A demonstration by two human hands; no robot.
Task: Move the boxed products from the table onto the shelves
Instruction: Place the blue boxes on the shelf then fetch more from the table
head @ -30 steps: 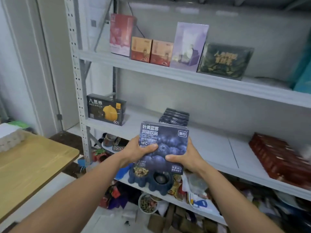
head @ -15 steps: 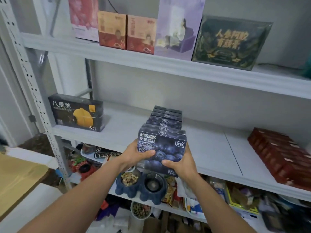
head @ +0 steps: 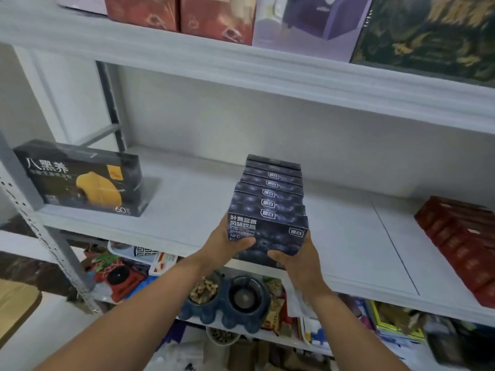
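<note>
1. My left hand (head: 227,246) and right hand (head: 297,265) grip the dark blue blueberry-print cardboard box (head: 270,232) — fingers (head: 242,242) curled round its sides.
2. It stands at the front of the row of matching boxes (head: 270,187) on the white shelf (head: 187,207).

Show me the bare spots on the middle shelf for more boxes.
Two bare patches on the middle shelf: between the black box and the row of blueberry drink boxes, and between that row and the red boxes. The shelf below is packed with clutter.
</note>
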